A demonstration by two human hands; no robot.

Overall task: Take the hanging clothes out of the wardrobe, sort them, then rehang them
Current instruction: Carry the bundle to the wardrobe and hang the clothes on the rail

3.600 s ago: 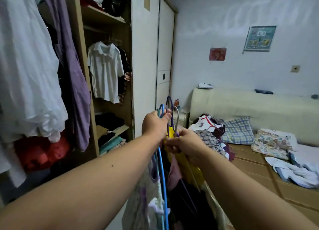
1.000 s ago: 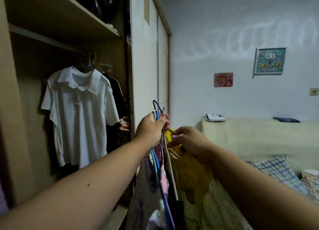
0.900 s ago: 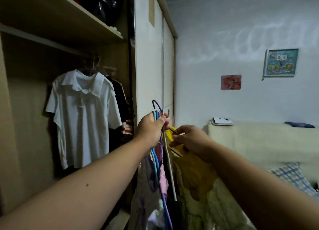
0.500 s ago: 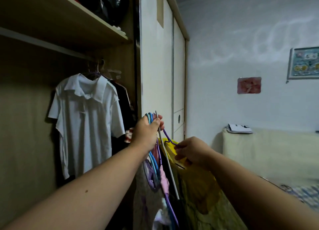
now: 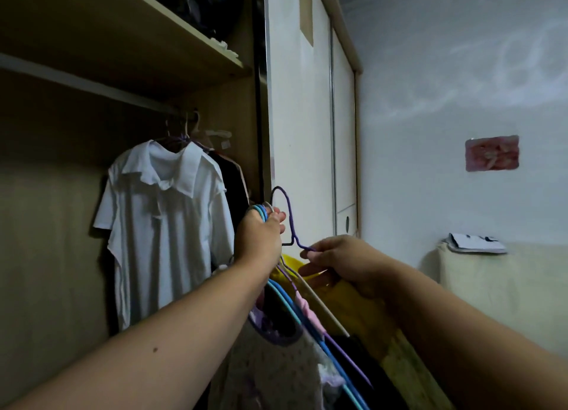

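Head view: L hand fisted tight round a bunch of hangers, clothes dangling below, right in front of the open wardrobe. R hand pinches the neck of a purple hanger, hook sticking up beside the L hand, yellow garment under it. White shirt hangs inside, dark stuff behind.

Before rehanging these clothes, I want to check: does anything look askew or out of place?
The white short-sleeved collared shirt, hanging at left, sits crooked: its collar is rumpled and lopsided. The thin purple wire hanger, pinched by the right hand, sticks out from the hanger bunch in the left hand.
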